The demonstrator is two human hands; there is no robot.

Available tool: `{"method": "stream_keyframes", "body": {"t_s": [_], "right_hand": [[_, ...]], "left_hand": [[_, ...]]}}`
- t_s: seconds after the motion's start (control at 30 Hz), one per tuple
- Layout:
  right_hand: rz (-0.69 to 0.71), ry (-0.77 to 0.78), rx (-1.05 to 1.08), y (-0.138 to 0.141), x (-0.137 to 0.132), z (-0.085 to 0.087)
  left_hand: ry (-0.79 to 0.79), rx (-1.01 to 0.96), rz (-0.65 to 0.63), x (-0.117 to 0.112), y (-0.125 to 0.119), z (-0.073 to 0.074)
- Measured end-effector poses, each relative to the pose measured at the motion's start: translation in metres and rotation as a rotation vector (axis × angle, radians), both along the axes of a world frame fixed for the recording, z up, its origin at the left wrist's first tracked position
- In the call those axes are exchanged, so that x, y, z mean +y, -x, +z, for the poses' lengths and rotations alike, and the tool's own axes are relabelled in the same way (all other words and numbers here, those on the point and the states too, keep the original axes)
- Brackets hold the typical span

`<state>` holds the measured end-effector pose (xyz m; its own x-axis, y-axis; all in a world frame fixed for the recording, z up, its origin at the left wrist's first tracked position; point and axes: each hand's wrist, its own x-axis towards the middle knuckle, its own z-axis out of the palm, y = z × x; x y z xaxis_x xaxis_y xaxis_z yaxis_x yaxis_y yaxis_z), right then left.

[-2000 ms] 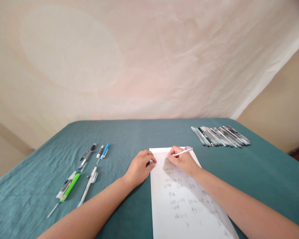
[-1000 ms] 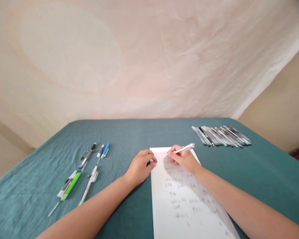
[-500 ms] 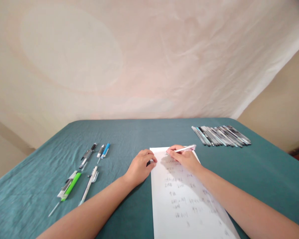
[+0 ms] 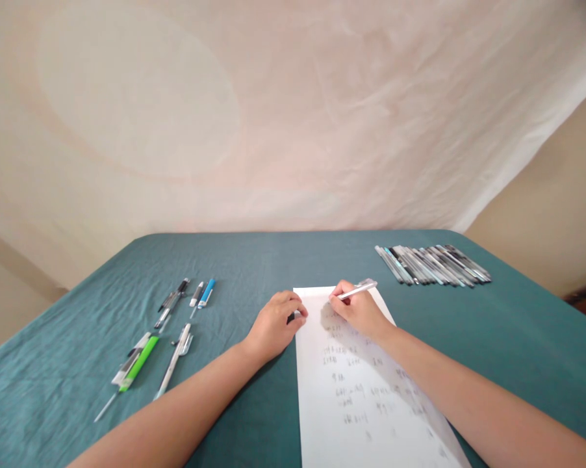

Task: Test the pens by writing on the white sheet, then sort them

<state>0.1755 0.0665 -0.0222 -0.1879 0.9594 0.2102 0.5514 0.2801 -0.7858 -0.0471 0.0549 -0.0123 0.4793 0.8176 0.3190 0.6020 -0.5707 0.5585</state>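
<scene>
Gripping a slim white pen with a clear cap end point(image 4: 357, 290), the right hand point(image 4: 362, 313) sits over the top of a long white sheet of paper point(image 4: 322, 422), thumb and fingers pinched close around the barrel. The left hand point(image 4: 275, 325) is loosely curled at the sheet's left edge, fingertips just over it, with a narrow gap between thumb and fingers. There's a dark patch in that gap, and I can't tell if it's shadow or an object.

The dark green tablecloth point(image 4: 254, 263) carries the rest: a tight slanted row of clear, grey and black pens point(image 4: 432, 265) far right, plus a looser bunch on the left with a bright green pen point(image 4: 141, 363), a blue-capped pen point(image 4: 207, 293) and a white pen with a clear clip point(image 4: 173, 359).

Pen tip's hidden by the fingers, the sheet's near end is cut off by the frame, the right forearm covers some of its right side, and the handwriting is too blurry to read.

Compared with half a second ago, the writing pen's back end is a touch further left; the left hand and loose pens look unmoved.
</scene>
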Motion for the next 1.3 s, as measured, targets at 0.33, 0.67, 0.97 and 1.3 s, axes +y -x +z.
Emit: {"method": "stream_keyframes", "body": {"t_s": [0.33,0.67,0.97,1.3], "right_hand": [[0.007,-0.015,-0.029,0.0028,0.0002,0.0022],[-0.002,-0.025,-0.062,0.003,0.0003,0.0029],[-0.001,-0.012,-0.061,0.0032,0.0001,0.0022],[0.015,-0.004,-0.023,0.0036,-0.0016,0.0043]], "left_hand": [[-0.003,0.008,-0.001,0.0,-0.0002,-0.0003],[-0.005,0.005,0.001,-0.0002,-0.0005,-0.0006],[-0.012,0.02,-0.011,-0.0007,-0.0001,0.0025],[-0.018,0.016,0.002,-0.0005,-0.0004,0.0017]]}}
